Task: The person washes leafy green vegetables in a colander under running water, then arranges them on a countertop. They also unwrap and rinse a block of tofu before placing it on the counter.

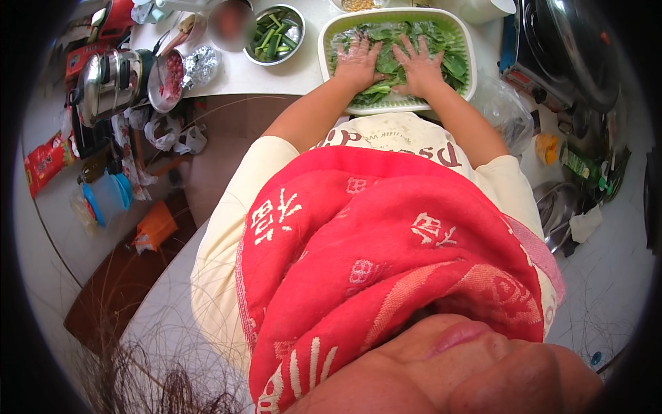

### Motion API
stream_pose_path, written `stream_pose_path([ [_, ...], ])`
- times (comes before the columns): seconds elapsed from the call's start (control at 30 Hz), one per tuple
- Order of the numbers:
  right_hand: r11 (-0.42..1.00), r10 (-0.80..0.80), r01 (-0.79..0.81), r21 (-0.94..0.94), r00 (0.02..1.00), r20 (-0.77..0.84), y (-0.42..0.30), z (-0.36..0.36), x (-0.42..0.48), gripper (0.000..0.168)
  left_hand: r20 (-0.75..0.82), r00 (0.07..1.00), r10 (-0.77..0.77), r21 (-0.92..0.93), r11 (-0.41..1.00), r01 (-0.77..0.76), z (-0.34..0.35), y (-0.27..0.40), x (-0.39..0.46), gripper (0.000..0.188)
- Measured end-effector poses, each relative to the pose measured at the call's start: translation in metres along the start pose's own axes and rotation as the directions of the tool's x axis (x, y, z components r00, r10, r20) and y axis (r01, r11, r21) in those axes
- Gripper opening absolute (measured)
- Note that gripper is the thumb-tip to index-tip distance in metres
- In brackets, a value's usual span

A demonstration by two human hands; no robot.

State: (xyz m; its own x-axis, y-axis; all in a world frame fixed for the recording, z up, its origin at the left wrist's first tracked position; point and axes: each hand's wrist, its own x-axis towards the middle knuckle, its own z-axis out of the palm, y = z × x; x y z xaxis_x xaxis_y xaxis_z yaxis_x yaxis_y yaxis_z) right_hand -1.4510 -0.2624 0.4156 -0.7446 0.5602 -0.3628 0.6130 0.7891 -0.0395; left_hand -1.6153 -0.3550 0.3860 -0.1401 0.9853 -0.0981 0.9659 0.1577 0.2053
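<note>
Leafy greens (387, 62) lie in water in a white-rimmed rectangular basin (468, 54) with a green slatted inner wall. Flat on the greens, fingers spread, rests my left hand (358, 62), at the basin's left half. My right hand (420, 67) presses on the greens at the right half, its fingers apart too. Both palms face down, and neither hand is closed around anything. Some leaves and stems under the palms are hidden. Left of the basin stands a steel bowl (298, 35) of cut green vegetable pieces.
A bowl of raw meat (173, 77), crumpled foil (201, 66) and a steel pot (106, 85) stand at the left. At the right are a portable gas stove (538, 90) bearing a dark pan (579, 46), and a clear plastic bag (504, 114). A bowl of yellowish bits (357, 4) sits behind the basin.
</note>
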Motion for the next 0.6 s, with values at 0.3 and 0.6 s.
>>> stream_pose_path([
  [0.3, 0.964, -0.099, 0.202, 0.170, 0.874, -0.475, 0.060, 0.012, 0.010, 0.024, -0.069, 0.997, 0.018, -0.457, 0.888, -0.048, -0.011, -0.034, 0.021, 0.040],
  [0.6, 0.939, -0.088, 0.218, 0.266, 0.899, -0.429, 0.076, -0.032, -0.006, 0.038, -0.073, 0.994, -0.082, -0.720, 0.694, 0.004, -0.055, -0.045, 0.028, 0.033],
])
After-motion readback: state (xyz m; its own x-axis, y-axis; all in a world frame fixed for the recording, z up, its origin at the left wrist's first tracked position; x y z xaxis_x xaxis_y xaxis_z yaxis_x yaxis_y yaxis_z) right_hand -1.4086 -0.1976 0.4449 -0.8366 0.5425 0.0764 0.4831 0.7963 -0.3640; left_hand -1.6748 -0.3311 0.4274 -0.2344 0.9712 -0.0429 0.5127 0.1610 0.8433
